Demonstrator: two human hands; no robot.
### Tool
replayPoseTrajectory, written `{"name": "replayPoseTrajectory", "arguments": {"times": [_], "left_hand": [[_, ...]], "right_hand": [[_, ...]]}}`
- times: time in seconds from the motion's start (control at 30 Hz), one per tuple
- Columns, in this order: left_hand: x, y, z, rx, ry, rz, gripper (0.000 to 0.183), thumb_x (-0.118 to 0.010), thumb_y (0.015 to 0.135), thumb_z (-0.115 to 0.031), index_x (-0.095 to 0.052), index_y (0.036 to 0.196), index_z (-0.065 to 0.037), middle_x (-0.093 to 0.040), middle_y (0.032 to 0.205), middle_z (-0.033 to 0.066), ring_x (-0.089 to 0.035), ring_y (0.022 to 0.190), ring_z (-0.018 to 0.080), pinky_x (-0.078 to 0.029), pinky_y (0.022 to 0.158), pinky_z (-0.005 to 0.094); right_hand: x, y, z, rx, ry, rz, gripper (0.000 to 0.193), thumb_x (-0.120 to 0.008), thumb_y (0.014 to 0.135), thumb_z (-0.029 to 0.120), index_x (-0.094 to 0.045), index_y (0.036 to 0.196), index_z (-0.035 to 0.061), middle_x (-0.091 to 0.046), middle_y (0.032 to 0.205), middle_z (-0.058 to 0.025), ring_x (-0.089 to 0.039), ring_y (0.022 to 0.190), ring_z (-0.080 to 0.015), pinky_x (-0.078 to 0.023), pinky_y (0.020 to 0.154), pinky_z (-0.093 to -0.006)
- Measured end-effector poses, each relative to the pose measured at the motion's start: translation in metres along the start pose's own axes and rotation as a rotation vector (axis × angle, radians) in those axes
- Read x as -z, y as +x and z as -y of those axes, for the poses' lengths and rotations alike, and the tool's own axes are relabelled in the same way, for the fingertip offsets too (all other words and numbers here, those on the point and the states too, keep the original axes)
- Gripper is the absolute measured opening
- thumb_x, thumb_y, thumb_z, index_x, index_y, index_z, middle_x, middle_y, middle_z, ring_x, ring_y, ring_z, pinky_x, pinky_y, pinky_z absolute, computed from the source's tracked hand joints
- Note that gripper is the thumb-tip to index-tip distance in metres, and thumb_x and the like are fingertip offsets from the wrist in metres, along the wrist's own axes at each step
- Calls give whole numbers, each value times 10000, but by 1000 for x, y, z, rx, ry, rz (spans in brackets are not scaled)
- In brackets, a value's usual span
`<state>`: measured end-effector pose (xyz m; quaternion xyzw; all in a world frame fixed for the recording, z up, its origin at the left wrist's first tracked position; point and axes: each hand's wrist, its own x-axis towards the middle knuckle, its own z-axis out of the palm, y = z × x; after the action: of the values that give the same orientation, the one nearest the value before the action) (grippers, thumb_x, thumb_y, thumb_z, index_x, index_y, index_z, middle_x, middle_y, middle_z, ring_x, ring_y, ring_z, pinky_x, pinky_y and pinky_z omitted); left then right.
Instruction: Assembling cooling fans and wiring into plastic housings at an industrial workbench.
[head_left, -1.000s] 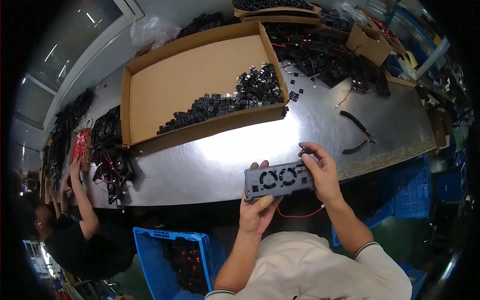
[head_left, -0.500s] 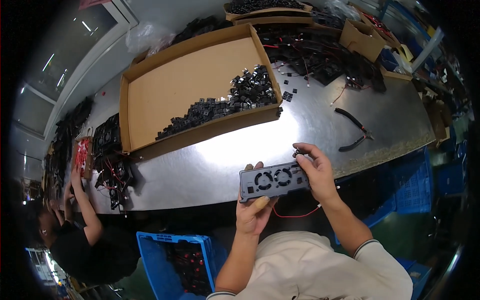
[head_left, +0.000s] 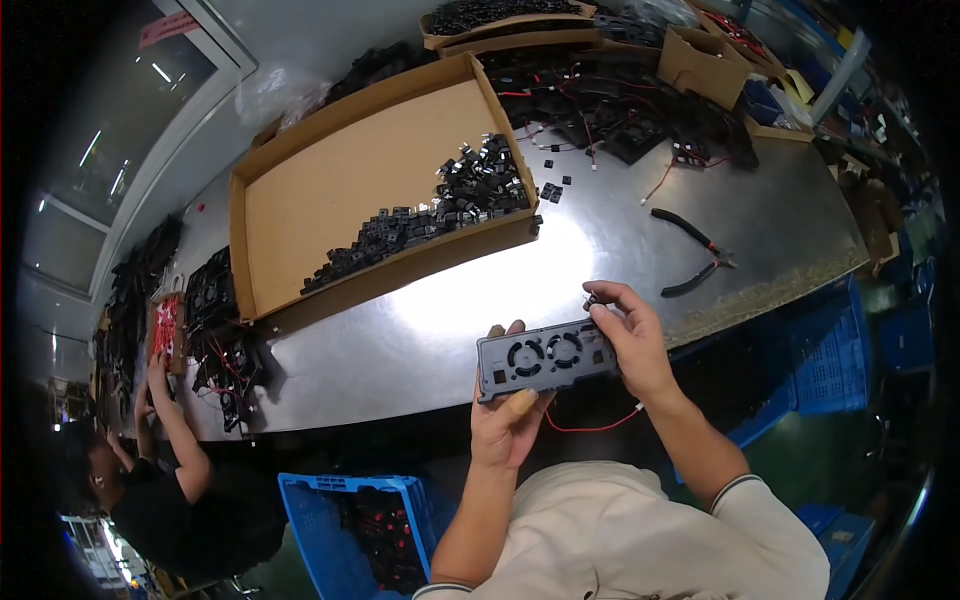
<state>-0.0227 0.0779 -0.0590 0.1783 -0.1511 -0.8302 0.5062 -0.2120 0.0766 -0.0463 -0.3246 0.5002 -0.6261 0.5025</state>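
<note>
A dark grey plastic fan housing [head_left: 544, 358] with two round vents is held over the table's front edge. My left hand [head_left: 503, 425] grips it from below and behind, its thumb on the lower edge. Between the thumb and forefinger of my right hand [head_left: 632, 335] sits a small black plastic part with metal tabs [head_left: 592, 298], just above the housing's right end. That hand's lower side is close to the housing; whether it touches is hard to see. A red wire [head_left: 590, 430] with a white connector hangs below the housing.
A shallow cardboard tray [head_left: 340, 290] holds many small black parts. Cutting pliers [head_left: 700, 255] lie on the metal table [head_left: 400, 385] at right. Wired black assemblies [head_left: 620, 125] are heaped at the back. A blue crate [head_left: 350, 482] stands below; a co-worker [head_left: 180, 480] reaches into a box of red wires.
The view has shifted slightly, so the tray and pliers appear further left. Both hands keep their holds with almost no movement.
</note>
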Motion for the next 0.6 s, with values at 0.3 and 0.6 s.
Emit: {"name": "replayPoseTrajectory", "arguments": {"times": [0.3, 0.6], "left_hand": [[-2, -1, -3, 8, 64, -63, 842, -668, 756, 83, -360, 1498, -168, -402, 1508, 95, -434, 1352, 323, -473, 1053, 521], [-21, 5, -58, -124, 533, -27, 740, -713, 868, -185, -328, 1482, -32, -529, 1315, 184, -550, 1237, 320, -495, 1000, 410]], "right_hand": [[-1, -3, -2, -20, -30, -18, 300, -574, 962, 42, -582, 1258, -11, -595, 1133, -56, -572, 1008, -95, -469, 884, -245], [-21, -3, 26, -63, 30, 167, 299, -623, 914, -12, -595, 1211, -3, -623, 1079, -92, -631, 835, -112, -518, 776, -223]]}}
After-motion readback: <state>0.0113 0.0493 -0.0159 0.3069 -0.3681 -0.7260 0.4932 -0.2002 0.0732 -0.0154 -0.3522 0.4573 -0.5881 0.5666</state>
